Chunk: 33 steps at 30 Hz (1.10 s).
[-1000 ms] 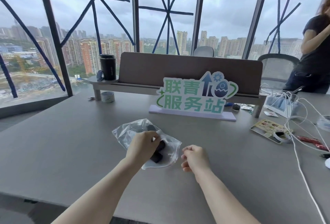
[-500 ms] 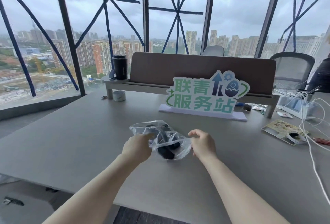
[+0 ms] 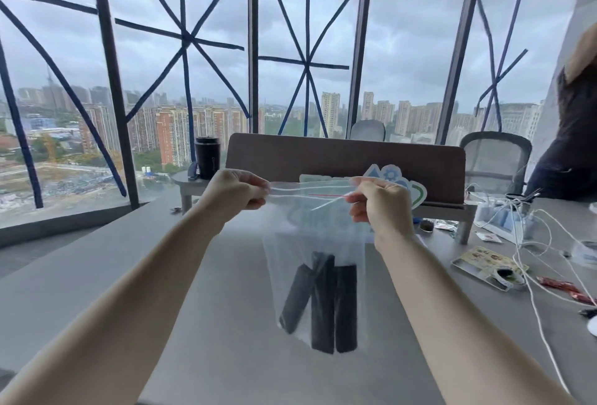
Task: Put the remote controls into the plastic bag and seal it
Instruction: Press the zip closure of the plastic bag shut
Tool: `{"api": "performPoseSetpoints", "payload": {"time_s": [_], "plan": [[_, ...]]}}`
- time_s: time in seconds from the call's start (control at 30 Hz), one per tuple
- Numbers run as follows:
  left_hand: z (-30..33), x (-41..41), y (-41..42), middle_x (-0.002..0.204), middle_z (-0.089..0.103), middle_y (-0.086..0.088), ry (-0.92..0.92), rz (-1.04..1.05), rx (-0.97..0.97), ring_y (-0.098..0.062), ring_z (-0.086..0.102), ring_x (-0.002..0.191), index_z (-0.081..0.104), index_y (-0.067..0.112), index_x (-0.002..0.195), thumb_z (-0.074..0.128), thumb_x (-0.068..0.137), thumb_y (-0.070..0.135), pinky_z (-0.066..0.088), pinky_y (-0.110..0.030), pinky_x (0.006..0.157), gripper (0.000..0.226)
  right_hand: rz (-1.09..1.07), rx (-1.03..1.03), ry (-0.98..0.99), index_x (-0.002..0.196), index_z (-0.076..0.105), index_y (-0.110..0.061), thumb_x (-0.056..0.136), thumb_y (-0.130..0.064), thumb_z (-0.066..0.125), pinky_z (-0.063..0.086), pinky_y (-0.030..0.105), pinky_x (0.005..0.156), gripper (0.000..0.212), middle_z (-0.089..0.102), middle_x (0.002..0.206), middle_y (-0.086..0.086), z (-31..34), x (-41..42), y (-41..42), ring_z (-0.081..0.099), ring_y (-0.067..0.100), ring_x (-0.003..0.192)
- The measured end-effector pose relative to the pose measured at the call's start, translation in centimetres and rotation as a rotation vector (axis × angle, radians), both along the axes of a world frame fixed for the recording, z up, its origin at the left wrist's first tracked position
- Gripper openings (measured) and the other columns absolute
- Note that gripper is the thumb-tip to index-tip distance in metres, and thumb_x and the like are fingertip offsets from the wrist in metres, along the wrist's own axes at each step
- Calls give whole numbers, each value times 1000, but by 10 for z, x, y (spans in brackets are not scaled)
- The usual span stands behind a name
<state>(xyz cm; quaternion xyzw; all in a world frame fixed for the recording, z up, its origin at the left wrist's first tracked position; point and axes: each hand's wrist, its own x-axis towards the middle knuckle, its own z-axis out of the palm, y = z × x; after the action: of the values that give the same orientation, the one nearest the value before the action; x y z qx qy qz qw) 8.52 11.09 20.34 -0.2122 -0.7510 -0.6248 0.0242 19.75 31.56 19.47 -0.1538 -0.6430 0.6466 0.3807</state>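
Above the grey table (image 3: 97, 275), I hold the clear plastic bag (image 3: 315, 230) stretched by its zip strip, left hand (image 3: 234, 193) and right hand (image 3: 379, 204) each pinching a top corner, arms extended; three black remote controls (image 3: 323, 301) hang upright at its bottom.

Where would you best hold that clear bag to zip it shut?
By the top strip of the plastic bag, pinched at both ends from the sides, as the left hand and right hand do: the remote controls weigh the bottom.
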Motion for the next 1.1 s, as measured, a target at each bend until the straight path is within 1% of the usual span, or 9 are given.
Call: {"api": "performPoseSetpoints", "payload": {"time_s": [0.1,0.2,0.43,0.6,0.73,0.8,0.93,1.03,1.1], "plan": [[-18,8,3,77,74,-11,27,-78,-110,-14,67,70,76,13,79,79,70,11,56,-18,72,10,-14,-28,-24,82,74,-7,86,-2,55,48,22,37,19,68,56,7,-7,4,6,56,12,34],[-35,15,11,69,73,0,138,-53,-263,-7,62,61,77,16,81,78,70,8,52,-14,65,14,-35,-37,-45,83,74,-5,87,-3,59,50,23,38,15,68,56,8,-15,13,12,59,14,35],[-42,25,20,66,74,-1,104,12,-82,-12,55,46,75,11,74,73,76,16,44,-21,44,6,-112,27,-53,78,74,-8,84,-5,58,51,25,43,18,66,58,6,-14,46,23,58,16,35],[-31,43,41,63,67,6,90,-71,52,-7,47,42,71,15,69,71,78,14,37,-16,38,10,-435,712,-226,83,74,-23,85,-30,59,49,35,62,17,61,64,-5,-5,63,23,62,19,68],[-20,52,61,56,62,9,172,-98,3,-11,49,42,70,19,63,72,76,15,37,-16,38,14,-118,1074,-250,113,72,-27,81,-43,70,46,36,87,35,60,101,-10,4,49,8,53,11,98],[-16,54,66,61,63,5,211,-109,-35,-15,51,46,72,14,69,71,76,15,37,-15,40,7,-97,1121,-309,111,73,-24,83,-41,71,46,40,94,33,66,110,-6,9,40,6,55,16,107],[-7,58,68,58,64,5,275,-122,-68,-11,49,41,72,7,74,72,77,12,36,-12,39,5,-25,1052,-372,81,78,-23,82,-30,74,54,38,82,8,73,80,-9,28,35,7,65,14,83],[-2,58,69,41,55,12,283,-100,-65,-6,45,36,71,8,72,72,76,10,34,-11,38,5,48,1038,-416,79,79,-22,80,-31,77,52,29,71,9,74,77,-8,42,36,6,66,9,79],[2,59,68,48,56,9,304,-109,-70,-7,45,36,69,12,67,73,76,11,34,-12,39,9,69,1042,-456,79,78,-23,81,-33,76,42,20,56,10,70,70,-10,49,38,5,64,6,69]]}}
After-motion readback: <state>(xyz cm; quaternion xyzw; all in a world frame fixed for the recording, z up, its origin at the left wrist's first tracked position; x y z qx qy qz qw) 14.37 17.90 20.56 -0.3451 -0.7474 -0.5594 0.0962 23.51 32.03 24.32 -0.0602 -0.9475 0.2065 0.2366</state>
